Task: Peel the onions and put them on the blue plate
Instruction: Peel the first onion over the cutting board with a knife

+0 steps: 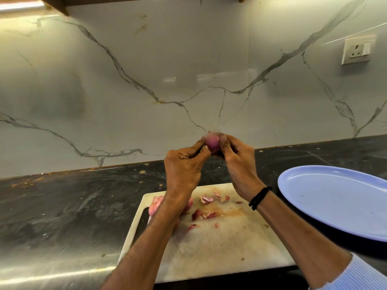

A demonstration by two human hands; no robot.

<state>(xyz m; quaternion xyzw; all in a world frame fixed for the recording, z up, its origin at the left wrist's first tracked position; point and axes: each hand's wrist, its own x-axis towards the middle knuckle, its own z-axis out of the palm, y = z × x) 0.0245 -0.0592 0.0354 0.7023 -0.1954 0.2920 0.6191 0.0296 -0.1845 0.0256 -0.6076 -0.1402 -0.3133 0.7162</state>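
Head view: a small reddish onion (pixel 212 143) is held in the air beyond the far edge of the white cutting board (pixel 219 248), in front of the marble-patterned wall (pixel 146 80). Both hands are on it. The left hand (pixel 184 164) pinches the onion's left side with curled fingertips. The right hand (pixel 238 162) grips its right side, thumb against the upper part. Motion blur obscures the top of the onion, so the extent of skin left on it cannot be determined.

On the board's far left corner lie further pink onions (pixel 156 204), partly hidden behind the left forearm; their number cannot be determined. Loose peel scraps (pixel 206 199) are scattered over the far half of the board, together with brownish staining.

The blue plate (pixel 335 201) rests to the right of the board, just beside it, and holds nothing visible. The board lies on a dark veined counter (pixel 62 206), which carries crumbs to the far left of the board. A black wristband (pixel 259 197) circles the right wrist above the board's right edge. A wall socket (pixel 358 50) is mounted high and to the right of the board.
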